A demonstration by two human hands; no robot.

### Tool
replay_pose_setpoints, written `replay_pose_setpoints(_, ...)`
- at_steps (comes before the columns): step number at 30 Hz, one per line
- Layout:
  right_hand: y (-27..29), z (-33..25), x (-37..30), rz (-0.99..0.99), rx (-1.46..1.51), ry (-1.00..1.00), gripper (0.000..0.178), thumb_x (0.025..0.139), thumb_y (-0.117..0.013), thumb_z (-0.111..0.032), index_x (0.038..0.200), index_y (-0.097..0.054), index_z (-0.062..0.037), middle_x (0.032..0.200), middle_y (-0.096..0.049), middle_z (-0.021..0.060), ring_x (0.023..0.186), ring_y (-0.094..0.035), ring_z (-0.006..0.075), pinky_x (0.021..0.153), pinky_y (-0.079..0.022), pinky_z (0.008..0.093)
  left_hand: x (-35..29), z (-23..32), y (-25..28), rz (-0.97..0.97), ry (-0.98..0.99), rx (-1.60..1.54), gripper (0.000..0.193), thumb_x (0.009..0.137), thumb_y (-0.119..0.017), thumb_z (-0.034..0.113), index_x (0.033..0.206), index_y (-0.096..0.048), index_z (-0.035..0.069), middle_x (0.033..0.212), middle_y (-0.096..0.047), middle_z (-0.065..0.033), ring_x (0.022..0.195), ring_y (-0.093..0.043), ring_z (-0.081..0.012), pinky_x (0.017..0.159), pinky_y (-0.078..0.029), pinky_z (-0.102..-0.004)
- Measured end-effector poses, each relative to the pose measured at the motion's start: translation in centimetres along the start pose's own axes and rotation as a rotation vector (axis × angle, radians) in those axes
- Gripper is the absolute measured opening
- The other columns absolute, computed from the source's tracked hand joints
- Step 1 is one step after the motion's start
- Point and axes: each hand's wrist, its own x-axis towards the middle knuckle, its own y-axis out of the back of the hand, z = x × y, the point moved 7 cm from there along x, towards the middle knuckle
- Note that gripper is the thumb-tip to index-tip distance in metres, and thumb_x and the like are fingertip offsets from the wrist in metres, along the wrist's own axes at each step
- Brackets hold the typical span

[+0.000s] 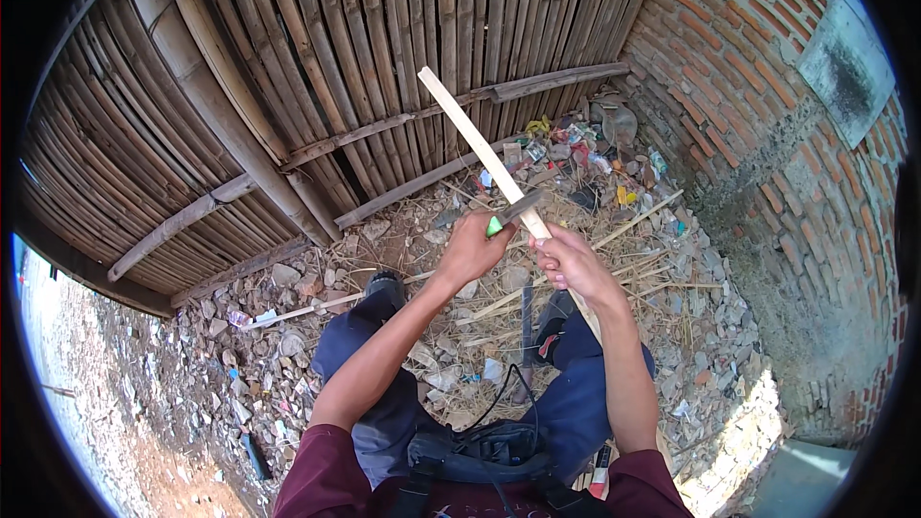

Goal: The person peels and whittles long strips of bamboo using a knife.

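The person sits facing a bamboo fence [317, 58], knees apart in blue trousers [576, 393], with both forearms reaching forward from the lower edge of the view. The right hand [573, 264] is wrapped tight around a pale bamboo strip [470, 129], gripping it low down so that the strip rises up and to the left, ending against the fence slats. A further length of the strip seems to run down past the right forearm toward the lap, though the arm hides most of it.

The left hand [472, 247] is closed around the green handle of a knife [513, 211]. The grey blade points right and lies across the strip just above the right hand's knuckles, touching it or very nearly so (the exact contact is too small to make out).

Under the hands, the ground [288, 345] is stony and strewn with dry straw, thin bamboo offcuts and bits of litter, with a heap of coloured rubbish [576, 149] piled in the corner where the fence meets a red brick wall [767, 134]. A dark bag with black straps [480, 451] rests at the person's waist.
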Motion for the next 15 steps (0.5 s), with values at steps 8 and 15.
replay_pose_setpoints(8,-0.4,0.4,0.0,-0.064,0.048,-0.040,0.017,0.106,-0.053,-0.023,0.115,-0.058,-0.0098,0.075,-0.041,-0.0085,0.056,-0.033,0.0019,0.047,-0.025,0.0221,0.5,0.0,0.7,0.054,0.054,0.159,0.025,0.093,-0.073,0.024,0.088,-0.079,0.000,0.078,-0.071,-0.0289,0.081,-0.072,-0.0488,0.078,-0.057,-0.0529)
replay_pose_setpoints(15,-0.9,-0.4,-0.4,-0.045,0.013,-0.025,0.015,0.105,-0.049,-0.021,0.111,-0.058,-0.0099,0.075,-0.039,-0.0086,0.055,-0.029,0.0006,0.045,-0.026,0.0193,0.8,0.4,2.6,0.193,-0.035,0.410,0.011,0.083,-0.075,0.017,0.087,-0.082,0.010,0.075,-0.073,-0.0233,0.073,-0.073,-0.0428,0.071,-0.059,-0.0522)
